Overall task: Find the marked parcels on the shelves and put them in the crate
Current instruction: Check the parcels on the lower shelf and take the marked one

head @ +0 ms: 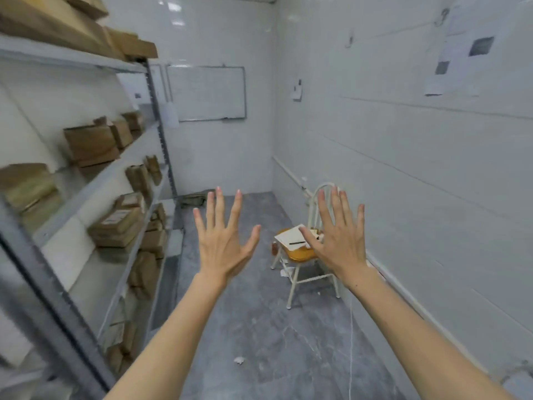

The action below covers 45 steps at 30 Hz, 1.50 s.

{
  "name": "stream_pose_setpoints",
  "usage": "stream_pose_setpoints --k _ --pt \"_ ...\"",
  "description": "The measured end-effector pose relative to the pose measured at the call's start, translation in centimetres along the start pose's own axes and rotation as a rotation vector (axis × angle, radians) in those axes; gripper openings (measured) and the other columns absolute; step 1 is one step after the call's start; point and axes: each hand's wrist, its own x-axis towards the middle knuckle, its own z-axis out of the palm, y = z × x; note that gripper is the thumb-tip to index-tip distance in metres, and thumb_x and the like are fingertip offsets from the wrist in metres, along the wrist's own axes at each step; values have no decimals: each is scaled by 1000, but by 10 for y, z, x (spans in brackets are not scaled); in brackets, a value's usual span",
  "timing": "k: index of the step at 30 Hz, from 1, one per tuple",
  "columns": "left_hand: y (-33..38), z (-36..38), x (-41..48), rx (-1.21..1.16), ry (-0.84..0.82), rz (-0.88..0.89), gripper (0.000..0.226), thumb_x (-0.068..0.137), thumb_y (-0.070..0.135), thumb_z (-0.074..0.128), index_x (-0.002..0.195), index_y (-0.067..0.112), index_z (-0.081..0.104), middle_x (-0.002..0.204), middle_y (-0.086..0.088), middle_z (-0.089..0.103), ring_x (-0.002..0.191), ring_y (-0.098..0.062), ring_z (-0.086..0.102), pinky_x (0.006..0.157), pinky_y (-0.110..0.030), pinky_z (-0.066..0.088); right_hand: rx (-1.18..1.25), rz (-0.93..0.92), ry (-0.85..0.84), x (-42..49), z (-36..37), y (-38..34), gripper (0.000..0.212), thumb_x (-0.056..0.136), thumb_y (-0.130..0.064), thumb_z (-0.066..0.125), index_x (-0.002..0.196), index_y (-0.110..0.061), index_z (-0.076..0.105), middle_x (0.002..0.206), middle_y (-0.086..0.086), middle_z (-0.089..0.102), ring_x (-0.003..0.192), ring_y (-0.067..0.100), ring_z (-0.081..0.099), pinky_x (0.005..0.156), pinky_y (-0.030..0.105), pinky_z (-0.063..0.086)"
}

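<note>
Both arms are stretched forward at about chest height. The left hand (222, 241) and the right hand (341, 241) show their backs to the camera, all fingers straight and spread wide apart. They hold nothing and touch nothing. I judge this is a pose to show the hands empty before the work begins, not a reach toward any object.

Below them lies a grey, marble-like floor (259, 327) with a small white scrap (238, 360) on it. At the left, just beside the person, stand the metal shelves (37, 264). The brown parcels (118, 226) lie there in loose stacks on several levels, and some have a white label on top. Which ones are marked I cannot tell, because this side is blurred. No crate is in view.

Farther, near the right wall (432, 168), stands a white chair (302, 255) with an orange seat, with papers (290, 238) lying on it. A whiteboard (206, 93) hangs on the tiled end wall of this narrow room.
</note>
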Motion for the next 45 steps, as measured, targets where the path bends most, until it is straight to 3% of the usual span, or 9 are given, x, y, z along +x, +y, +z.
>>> stream_pose_setpoints --k 4,10,18,24,33,45 --pt "-85 -46 -26 156 27 -146 79 94 64 37 160 23 19 167 -14 13 155 -30 6 120 -63 12 146 -154 12 26 20 -96 85 93 -67 39 159 -17 19 166 13 16 154 28 15 119 63 16" --pt "-176 -118 -74 376 71 -360 80 94 62 40 160 25 17 167 -14 11 155 -30 5 120 -64 11 305 -373 24 42 35 -226 83 96 -68 31 160 -17 16 166 14 17 154 28 16 119 62 15" --pt "-219 -192 -144 665 86 -625 82 94 64 35 161 26 8 168 -14 3 155 -29 -1 121 -63 7 534 -677 3 29 48 -352 82 97 -68 27 160 -17 13 166 14 14 154 29 15 120 61 13" --pt "-195 -240 -190 855 125 -830 82 94 64 37 161 28 7 169 -11 1 156 -26 -3 122 -59 3 716 -897 -37 6 43 -409 84 97 -70 26 160 -18 9 167 15 10 155 28 9 121 60 13" --pt "-105 -308 -278 1140 132 -1064 81 95 63 36 161 26 7 168 -12 4 156 -26 0 123 -58 5 975 -1189 -73 -64 -3 -461 86 96 -69 30 161 -18 5 168 12 6 155 27 4 122 59 9" --pt "-19 -356 -396 1306 139 -1275 79 96 58 39 161 24 11 168 -14 8 156 -27 3 122 -58 9 1084 -1398 -84 -189 -64 -477 83 97 -67 28 160 -17 6 168 13 6 155 27 5 122 58 7"
